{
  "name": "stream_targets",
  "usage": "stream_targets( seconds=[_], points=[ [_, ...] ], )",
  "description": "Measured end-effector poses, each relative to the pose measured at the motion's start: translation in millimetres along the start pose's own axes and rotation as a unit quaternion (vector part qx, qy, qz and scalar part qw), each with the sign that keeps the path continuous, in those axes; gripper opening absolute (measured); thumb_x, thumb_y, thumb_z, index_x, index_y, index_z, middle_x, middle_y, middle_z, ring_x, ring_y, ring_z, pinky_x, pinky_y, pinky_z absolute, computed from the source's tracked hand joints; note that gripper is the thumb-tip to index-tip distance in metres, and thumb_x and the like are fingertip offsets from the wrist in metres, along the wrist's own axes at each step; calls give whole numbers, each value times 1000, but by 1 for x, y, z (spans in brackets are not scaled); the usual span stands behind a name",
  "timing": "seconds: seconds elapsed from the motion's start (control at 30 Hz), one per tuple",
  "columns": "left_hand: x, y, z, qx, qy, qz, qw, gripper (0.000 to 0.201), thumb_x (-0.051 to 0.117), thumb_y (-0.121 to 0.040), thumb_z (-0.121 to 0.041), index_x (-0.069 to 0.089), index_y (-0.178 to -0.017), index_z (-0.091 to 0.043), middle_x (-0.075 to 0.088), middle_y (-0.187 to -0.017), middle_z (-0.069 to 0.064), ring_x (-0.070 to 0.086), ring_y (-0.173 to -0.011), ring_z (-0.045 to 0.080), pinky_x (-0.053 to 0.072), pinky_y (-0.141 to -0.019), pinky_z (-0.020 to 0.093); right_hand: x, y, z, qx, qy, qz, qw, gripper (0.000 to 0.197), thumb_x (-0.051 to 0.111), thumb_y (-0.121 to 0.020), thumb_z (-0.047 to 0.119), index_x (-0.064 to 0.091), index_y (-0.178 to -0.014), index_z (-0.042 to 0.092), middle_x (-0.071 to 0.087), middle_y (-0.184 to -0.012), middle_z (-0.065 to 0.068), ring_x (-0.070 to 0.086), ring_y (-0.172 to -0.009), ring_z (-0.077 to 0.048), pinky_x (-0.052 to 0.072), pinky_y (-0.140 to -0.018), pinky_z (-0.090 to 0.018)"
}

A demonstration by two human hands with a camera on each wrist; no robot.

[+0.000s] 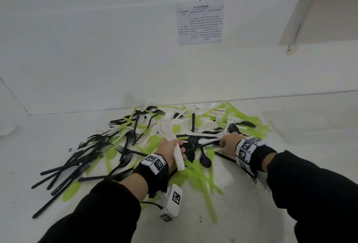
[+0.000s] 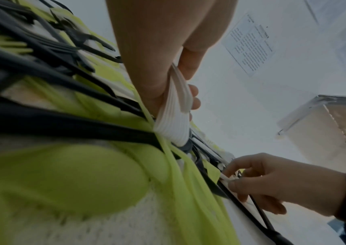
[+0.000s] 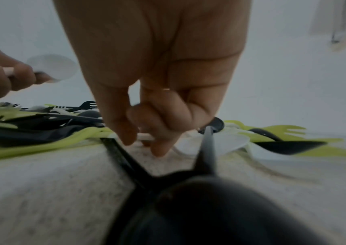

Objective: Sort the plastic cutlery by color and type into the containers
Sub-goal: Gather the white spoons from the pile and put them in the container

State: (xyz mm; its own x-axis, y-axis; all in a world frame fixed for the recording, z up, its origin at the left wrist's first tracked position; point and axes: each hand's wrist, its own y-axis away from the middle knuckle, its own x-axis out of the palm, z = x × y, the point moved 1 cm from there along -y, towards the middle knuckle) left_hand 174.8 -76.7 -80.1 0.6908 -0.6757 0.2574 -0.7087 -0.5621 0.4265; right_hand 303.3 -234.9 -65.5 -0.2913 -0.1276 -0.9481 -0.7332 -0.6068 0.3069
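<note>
Head view: the left hand (image 1: 170, 150) grips a bundle of white forks (image 1: 172, 142), tines pointing up and away, above the cutlery pile (image 1: 147, 145). Only the right wrist view shows the right hand (image 3: 146, 132) pinching a white handle (image 3: 144, 136) on the pile.

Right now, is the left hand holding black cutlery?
No, the left hand grips a bundle of white cutlery above the mixed pile.

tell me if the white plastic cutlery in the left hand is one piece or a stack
A stack. The left hand grips a bundle of white plastic cutlery; the left wrist view shows several layered handle edges.
</note>
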Motion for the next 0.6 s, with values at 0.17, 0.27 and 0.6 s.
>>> stream_targets(
  seconds=[0.17,0.27,0.6],
  points=[
    [4,7,4,21,5,-16,1000,6,34,-99,0,39,-100,-3,48,-78,11,43,-58,23,40,-54,34,-6,-11,-9,37,-18,-32,999,26,50,-90,11,63,-111,4,66,-109,-13,61,-106,-26,49,-81,-28],
    [1,11,5,27,9,-31,999,11,34,-99,0,42,-93,-3,48,-79,12,44,-59,23,41,-55,35,-15,-12,-19,56,-141,-111,982,18,55,-85,22,60,-75,8,59,-65,-10,60,-78,-23,42,-55,-24],
    [-10,18,4,17,-2,-46,999,11,36,-100,-4,41,-109,-5,53,-79,9,49,-61,23,45,-57,36,-39,-31,-1,74,-225,-111,965,42,57,-87,11,33,-121,2,50,-93,-17,56,-73,-29,41,-58,-31]
  ],
)
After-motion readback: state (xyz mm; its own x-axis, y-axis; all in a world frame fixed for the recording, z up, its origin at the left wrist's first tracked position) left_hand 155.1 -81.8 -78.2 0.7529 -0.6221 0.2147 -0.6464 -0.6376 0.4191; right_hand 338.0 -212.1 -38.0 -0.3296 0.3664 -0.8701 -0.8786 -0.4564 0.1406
